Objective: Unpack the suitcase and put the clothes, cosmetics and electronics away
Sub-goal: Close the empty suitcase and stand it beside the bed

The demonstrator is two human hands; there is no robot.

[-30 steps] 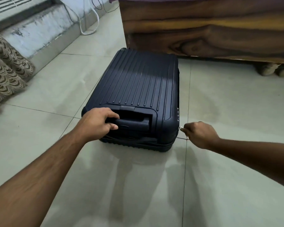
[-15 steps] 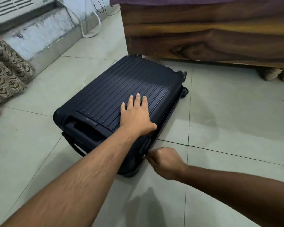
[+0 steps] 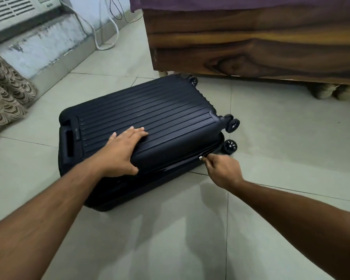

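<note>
— Since a moment ago the right hand [image 3: 223, 170] has dragged the zip pull [image 3: 201, 158] along toward the wheels [image 3: 231, 136], pinching it.

— Left hand [image 3: 122, 152]?

— Flat, fingers spread on the suitcase [image 3: 150, 116], floor by the bed [image 3: 251, 41]. Lid's closed; nothing unpacked yet.

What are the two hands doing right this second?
Left hand: open, pressing flat on the suitcase lid.
Right hand: fingers pinching the zipper pull.

Two bare forearms are seen, no sleeves reaching them; the left hand [image 3: 121, 153] and right hand [image 3: 223, 171] are ungloved.
</note>
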